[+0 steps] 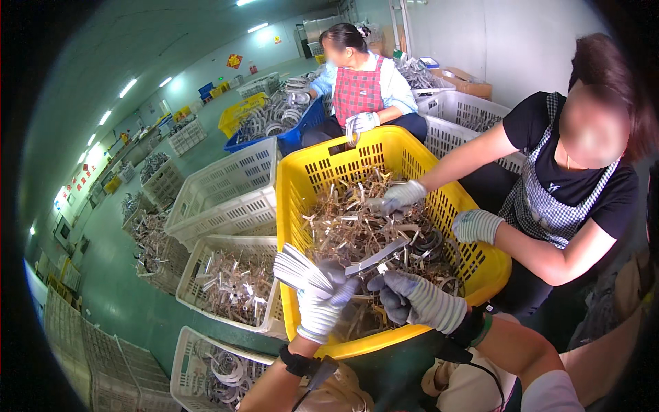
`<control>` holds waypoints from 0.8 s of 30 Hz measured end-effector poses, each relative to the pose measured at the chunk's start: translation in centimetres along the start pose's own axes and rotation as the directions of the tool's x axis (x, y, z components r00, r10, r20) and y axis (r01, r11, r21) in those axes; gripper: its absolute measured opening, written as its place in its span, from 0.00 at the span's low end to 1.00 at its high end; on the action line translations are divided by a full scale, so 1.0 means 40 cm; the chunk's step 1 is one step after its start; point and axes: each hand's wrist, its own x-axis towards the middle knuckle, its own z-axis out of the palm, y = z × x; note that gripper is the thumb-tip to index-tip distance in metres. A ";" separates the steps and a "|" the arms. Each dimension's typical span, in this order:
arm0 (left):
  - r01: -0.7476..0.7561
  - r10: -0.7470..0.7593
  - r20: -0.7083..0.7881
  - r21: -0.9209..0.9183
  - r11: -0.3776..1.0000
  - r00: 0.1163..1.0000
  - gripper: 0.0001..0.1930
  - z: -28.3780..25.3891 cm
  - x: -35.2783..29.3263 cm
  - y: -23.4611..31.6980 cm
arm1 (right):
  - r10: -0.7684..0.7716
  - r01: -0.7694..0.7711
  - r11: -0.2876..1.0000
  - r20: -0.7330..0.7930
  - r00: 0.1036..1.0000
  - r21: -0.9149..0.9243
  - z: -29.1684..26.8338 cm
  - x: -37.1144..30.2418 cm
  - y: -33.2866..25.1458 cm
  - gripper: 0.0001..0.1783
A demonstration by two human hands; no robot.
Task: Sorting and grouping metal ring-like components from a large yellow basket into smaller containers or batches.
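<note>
My left hand (321, 305), in a white-and-grey work glove, is closed around a fanned stack of flat, pale grey strips (296, 266). A single grey strip (377, 257) slants up to the right from its fingertips. Close by, my right hand (429, 302), gloved as well, is closed in a pinch beside that strip; a small pale piece (382, 268) shows at its fingertips, too small to name. Both hands are over the near side of a yellow slotted crate (288, 199). Inside lies a tangle of brownish branched pieces (350, 213) and curved grey parts (429, 240).
A co-worker's gloved hand (403, 196) reaches into the crate from the right; their other hand (475, 226) is by its rim. Behind the crate sits another person (360, 86). White crates (226, 230) stand along the left, a blue crate (295, 127) farther back.
</note>
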 end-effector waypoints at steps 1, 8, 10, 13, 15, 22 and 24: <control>0.100 -0.102 -0.021 -0.069 0.993 0.995 0.14 0.000 -0.005 0.002 | -0.065 0.064 0.996 -0.028 0.997 -0.060 0.003 0.002 0.003 0.18; 0.231 -0.225 0.298 0.015 0.973 0.928 0.07 -0.021 -0.031 0.030 | -0.344 0.281 0.891 -0.127 0.930 -0.357 -0.049 0.007 -0.024 0.12; 0.230 -0.212 0.466 0.018 0.973 0.859 0.07 -0.011 -0.032 0.056 | -0.438 0.293 0.788 -0.159 0.885 -0.542 -0.074 0.006 0.003 0.15; 0.182 -0.146 0.598 0.000 0.983 0.788 0.08 0.010 -0.042 0.056 | -0.533 0.460 0.571 0.119 0.838 -0.680 -0.079 0.016 0.032 0.24; 0.118 -0.147 0.740 0.092 0.989 0.656 0.07 0.004 -0.048 0.063 | -0.432 0.353 0.806 -0.064 0.899 -0.476 0.000 -0.011 0.014 0.29; 0.340 -0.177 0.539 -0.217 0.915 0.823 0.06 0.027 -0.073 0.105 | -0.258 0.205 0.904 -0.096 0.962 -0.375 0.012 -0.017 0.024 0.33; 0.220 -0.055 0.606 -0.202 0.954 0.794 0.08 0.024 -0.065 0.104 | -0.229 0.146 0.851 -0.106 0.968 -0.504 0.004 -0.039 0.023 0.29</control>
